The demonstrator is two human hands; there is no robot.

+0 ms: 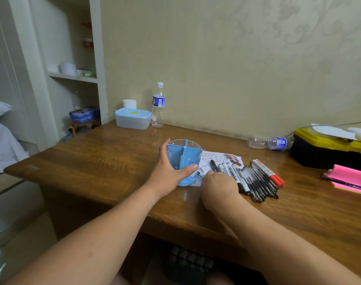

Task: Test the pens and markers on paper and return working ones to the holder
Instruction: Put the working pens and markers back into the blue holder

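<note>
A blue four-compartment pen holder (184,159) stands upright on the wooden desk (93,161), and no pens show inside it. My left hand (167,171) grips its left side, thumb across the front. Behind and right of it lies a sheet of paper (212,156) covered in red and black scribbles. A row of markers and pens (257,182) lies on and beside the paper, with red-capped markers (268,171) at its right end. My right hand (218,182) covers the near ends of the leftmost markers, fingers curled down. A black marker (214,165) sticks out from under it.
An upright water bottle (158,103) and a blue-lidded plastic box (133,118) stand at the back left. A second bottle (267,142) lies by the wall. A yellow and black toolbox (327,149) and a pink pad (350,175) occupy the right side.
</note>
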